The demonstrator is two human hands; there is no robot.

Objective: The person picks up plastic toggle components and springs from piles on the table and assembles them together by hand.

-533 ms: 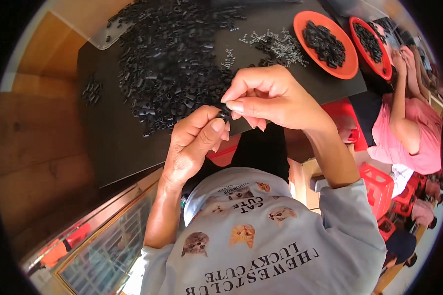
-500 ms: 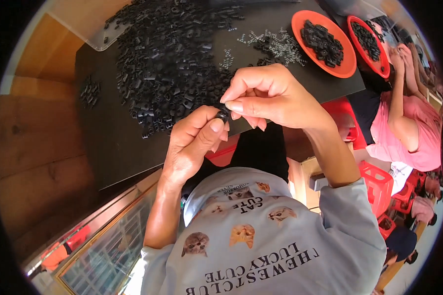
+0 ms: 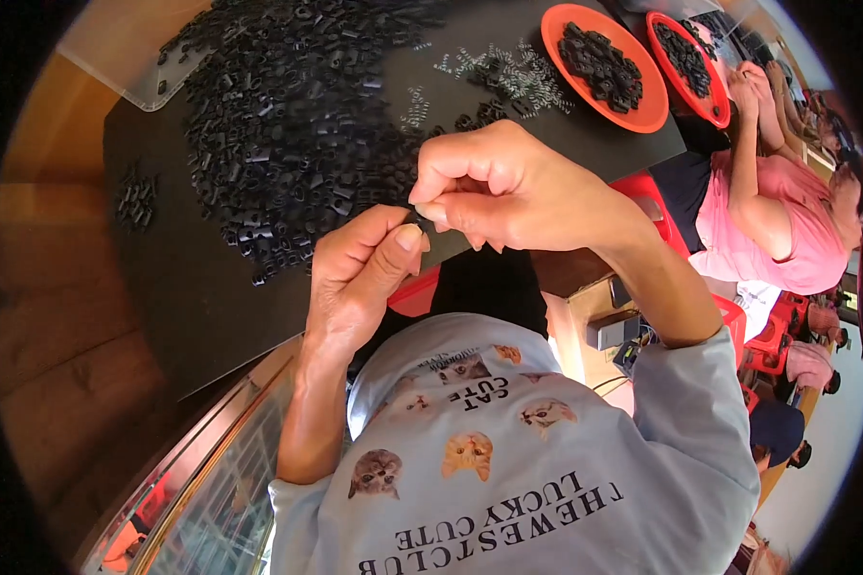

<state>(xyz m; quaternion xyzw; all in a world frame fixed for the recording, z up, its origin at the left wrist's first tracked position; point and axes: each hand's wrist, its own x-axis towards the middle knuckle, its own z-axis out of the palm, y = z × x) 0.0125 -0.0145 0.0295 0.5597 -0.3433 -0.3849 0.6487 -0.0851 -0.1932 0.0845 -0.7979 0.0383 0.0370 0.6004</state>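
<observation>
My left hand (image 3: 357, 278) pinches a small black plastic part (image 3: 415, 218) between thumb and forefinger, in front of my chest. From the right, my right hand (image 3: 518, 192) meets it, with thumb and forefinger pinched together right at the part. Those fingertips cover most of the piece, and I cannot make out whether the right hand holds anything of its own. Just beyond my hands, a large heap of small black plastic parts (image 3: 288, 125) spreads over the dark table (image 3: 211, 307). Past my right hand lies a pile of small metal springs (image 3: 513, 77).
An orange bowl (image 3: 645, 117) of black pieces stands at the far right, beside a red bowl (image 3: 717, 117) with more. A small cluster of black parts (image 3: 137, 199) lies at the left. A co-worker in a pink shirt (image 3: 786, 225) sits to the right.
The whole view has shifted, so the table and heap sit further left. My right fingertips have closed in on the black part, which now shows less. Both hands stay together.
</observation>
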